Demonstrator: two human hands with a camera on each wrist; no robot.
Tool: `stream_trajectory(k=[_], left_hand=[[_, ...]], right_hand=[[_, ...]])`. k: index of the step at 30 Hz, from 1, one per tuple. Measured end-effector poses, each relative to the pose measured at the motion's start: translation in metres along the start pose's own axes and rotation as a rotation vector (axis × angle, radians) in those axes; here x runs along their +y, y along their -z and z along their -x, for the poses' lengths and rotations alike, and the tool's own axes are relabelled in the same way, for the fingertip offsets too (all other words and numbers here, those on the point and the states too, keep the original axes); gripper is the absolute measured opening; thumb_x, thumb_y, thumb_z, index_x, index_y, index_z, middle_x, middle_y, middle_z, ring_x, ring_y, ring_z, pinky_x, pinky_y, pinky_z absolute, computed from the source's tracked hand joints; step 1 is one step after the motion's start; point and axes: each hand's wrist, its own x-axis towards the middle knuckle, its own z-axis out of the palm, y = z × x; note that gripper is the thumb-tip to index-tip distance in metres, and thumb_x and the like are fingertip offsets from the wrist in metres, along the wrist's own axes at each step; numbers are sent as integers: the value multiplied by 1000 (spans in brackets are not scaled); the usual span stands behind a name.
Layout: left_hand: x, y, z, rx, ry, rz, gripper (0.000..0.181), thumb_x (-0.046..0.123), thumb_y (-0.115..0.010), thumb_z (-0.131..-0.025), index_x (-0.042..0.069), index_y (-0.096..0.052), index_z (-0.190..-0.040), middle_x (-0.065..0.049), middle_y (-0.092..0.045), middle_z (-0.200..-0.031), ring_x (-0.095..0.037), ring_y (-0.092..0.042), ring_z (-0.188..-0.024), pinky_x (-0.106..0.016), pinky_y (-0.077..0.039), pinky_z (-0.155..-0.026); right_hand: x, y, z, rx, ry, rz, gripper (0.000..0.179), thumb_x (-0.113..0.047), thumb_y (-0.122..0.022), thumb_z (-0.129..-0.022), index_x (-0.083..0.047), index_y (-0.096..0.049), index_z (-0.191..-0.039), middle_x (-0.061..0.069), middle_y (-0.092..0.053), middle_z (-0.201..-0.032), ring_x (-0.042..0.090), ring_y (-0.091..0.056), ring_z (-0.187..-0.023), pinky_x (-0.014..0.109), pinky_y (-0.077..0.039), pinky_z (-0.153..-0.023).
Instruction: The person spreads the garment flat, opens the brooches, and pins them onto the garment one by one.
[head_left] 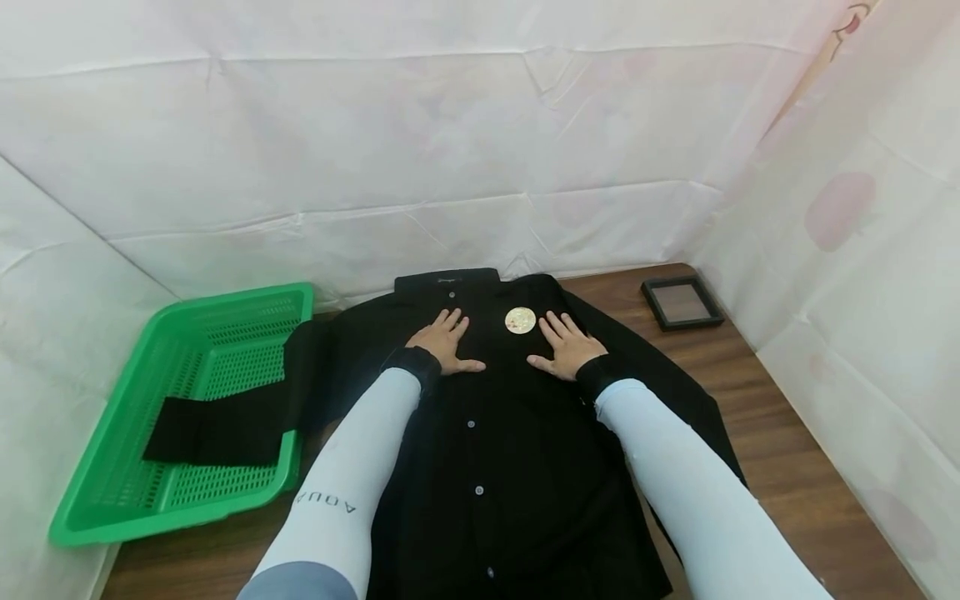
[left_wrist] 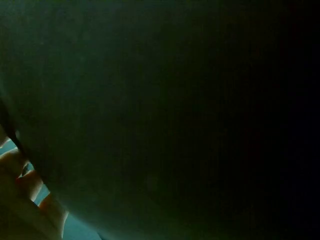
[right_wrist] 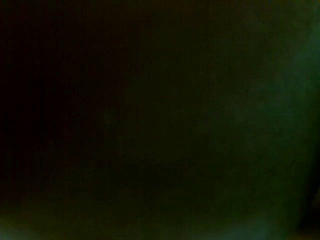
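Note:
A black button-up shirt (head_left: 517, 450) lies spread front side up, its collar (head_left: 446, 282) toward the back wall. My left hand (head_left: 442, 342) rests flat on the upper chest, left of the button line, fingers spread. On the other side of the chest, my right hand (head_left: 567, 343) lies flat with fingers straight. Just left of its fingertips sits a round gold-coloured disc (head_left: 520, 320) on the cloth. One sleeve (head_left: 217, 429) folds over into the green basket. The left wrist view is mostly dark, with a few fingers at lower left; the right wrist view is nearly black.
A green plastic basket (head_left: 112, 467) stands at the left of the wooden table (head_left: 810, 500). Near the right back corner lies a small black-framed square box (head_left: 682, 302). White sheeting (head_left: 375, 133) hangs behind and on both sides.

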Motion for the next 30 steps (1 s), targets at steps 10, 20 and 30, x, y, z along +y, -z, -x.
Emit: stream_trajectory(k=[10, 20, 30], left_hand=[[6, 3, 6, 7, 60, 0, 111, 83, -51, -73, 8, -26, -152, -13, -16, -158, -33, -11, -145, -50, -24, -112], [19, 7, 12, -13, 82, 31, 111, 80, -56, -72, 9, -26, -152, -14, -15, -159, -32, -10, -146, -50, -22, -113], [31, -1, 37, -50, -60, -1, 107, 73, -64, -73, 13, -28, -152, -12, -19, -158, -30, -17, -145, -49, -24, -112]], right_hand=[[4, -2, -1, 3, -17, -8, 98, -82, -30, -84, -20, -5, -156, 9, 6, -161, 32, 2, -146, 60, -24, -108], [8, 5, -7, 16, -58, -47, 104, -81, -42, -81, -17, -8, -156, 13, 2, -161, 35, -4, -146, 63, -31, -102], [15, 19, 9, 161, 119, -154, 91, -63, -51, -90, -4, -20, -153, 18, -11, -159, 36, -15, -144, 53, -22, -112]])
